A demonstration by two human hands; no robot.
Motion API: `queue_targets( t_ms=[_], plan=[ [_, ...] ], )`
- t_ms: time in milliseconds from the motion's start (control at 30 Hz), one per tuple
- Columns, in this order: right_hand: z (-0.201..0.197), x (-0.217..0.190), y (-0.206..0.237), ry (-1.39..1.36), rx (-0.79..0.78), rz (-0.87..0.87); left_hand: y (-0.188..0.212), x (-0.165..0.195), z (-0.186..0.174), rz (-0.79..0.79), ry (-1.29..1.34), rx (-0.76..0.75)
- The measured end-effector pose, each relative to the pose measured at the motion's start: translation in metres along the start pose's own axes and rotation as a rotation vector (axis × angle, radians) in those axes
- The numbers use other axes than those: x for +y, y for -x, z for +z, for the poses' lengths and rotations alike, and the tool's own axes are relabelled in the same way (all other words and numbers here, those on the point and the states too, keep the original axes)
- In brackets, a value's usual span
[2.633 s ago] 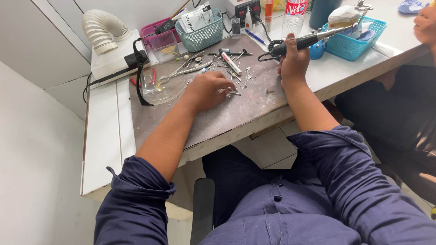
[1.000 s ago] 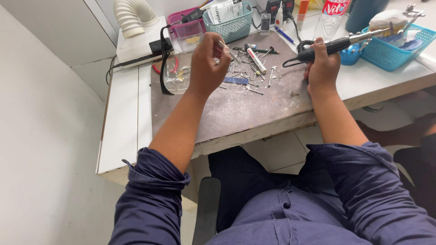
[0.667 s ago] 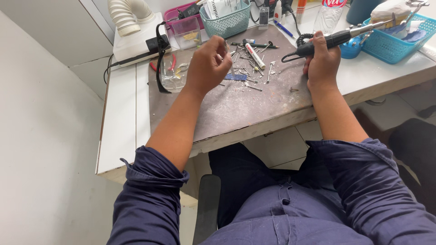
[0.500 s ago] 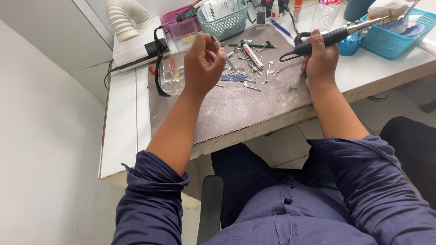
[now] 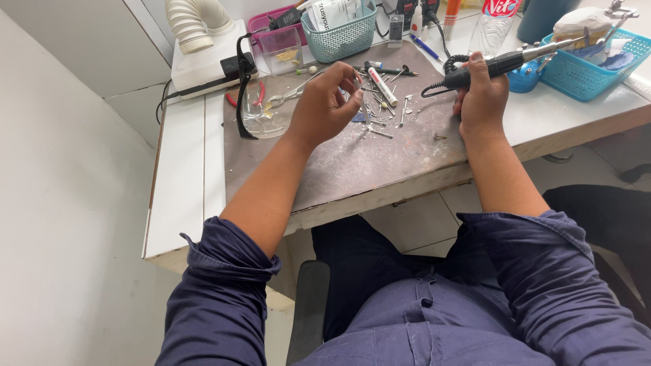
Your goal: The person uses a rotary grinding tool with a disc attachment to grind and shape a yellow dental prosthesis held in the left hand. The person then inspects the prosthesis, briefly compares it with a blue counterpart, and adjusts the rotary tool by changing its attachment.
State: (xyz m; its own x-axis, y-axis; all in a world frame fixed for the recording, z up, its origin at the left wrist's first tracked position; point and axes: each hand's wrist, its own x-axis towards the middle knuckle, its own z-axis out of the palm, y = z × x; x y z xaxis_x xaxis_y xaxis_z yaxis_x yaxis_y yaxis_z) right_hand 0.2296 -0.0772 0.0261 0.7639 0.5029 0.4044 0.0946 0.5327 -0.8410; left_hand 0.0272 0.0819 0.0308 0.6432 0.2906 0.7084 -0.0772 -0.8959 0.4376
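Right hand [image 5: 483, 95] clenched round black rotary handpiece [image 5: 505, 63] — left hand [image 5: 325, 105] loosely curled, grip unclear.

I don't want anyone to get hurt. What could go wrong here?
The safety glasses lie on the mat, not worn, so bits could fly toward the eyes. The left hand pinches something tiny near the right hand and its pen-shaped power tool; fingers might get nicked. Small metal pieces could roll off.
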Motion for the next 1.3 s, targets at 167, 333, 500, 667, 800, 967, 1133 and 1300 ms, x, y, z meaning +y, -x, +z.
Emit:
queue_targets(
  t_ms=[167, 333, 500, 667, 800, 967, 1133, 1300],
  plan=[
    [0.0, 0.0, 0.0, 0.001, 0.001, 0.005, 0.0, 0.002, 0.002, 0.024, -0.115, -0.04],
    [-0.001, 0.0, 0.0, -0.011, -0.002, 0.017, 0.0, 0.004, 0.002, -0.149, 0.055, 0.046],
    [0.0, -0.001, 0.001, -0.017, -0.007, 0.019, 0.001, 0.003, 0.012, 0.097, -0.148, -0.109],
    [0.001, -0.002, 0.0, -0.029, 0.0, 0.006, 0.003, 0.005, 0.008, -0.094, -0.003, -0.011],
    [0.001, -0.002, 0.001, -0.032, -0.008, 0.004, 0.0, 0.005, 0.005, -0.114, 0.042, -0.006],
    [-0.001, 0.0, 0.0, -0.019, -0.011, 0.01, -0.001, 0.001, 0.007, -0.021, -0.068, -0.165],
    [-0.003, 0.002, -0.001, 0.002, -0.013, 0.004, 0.001, -0.001, 0.006, -0.046, 0.13, 0.065],
    [-0.004, 0.004, -0.002, -0.005, -0.02, 0.002, -0.002, -0.002, 0.006, -0.065, 0.26, 0.068]
  ],
)
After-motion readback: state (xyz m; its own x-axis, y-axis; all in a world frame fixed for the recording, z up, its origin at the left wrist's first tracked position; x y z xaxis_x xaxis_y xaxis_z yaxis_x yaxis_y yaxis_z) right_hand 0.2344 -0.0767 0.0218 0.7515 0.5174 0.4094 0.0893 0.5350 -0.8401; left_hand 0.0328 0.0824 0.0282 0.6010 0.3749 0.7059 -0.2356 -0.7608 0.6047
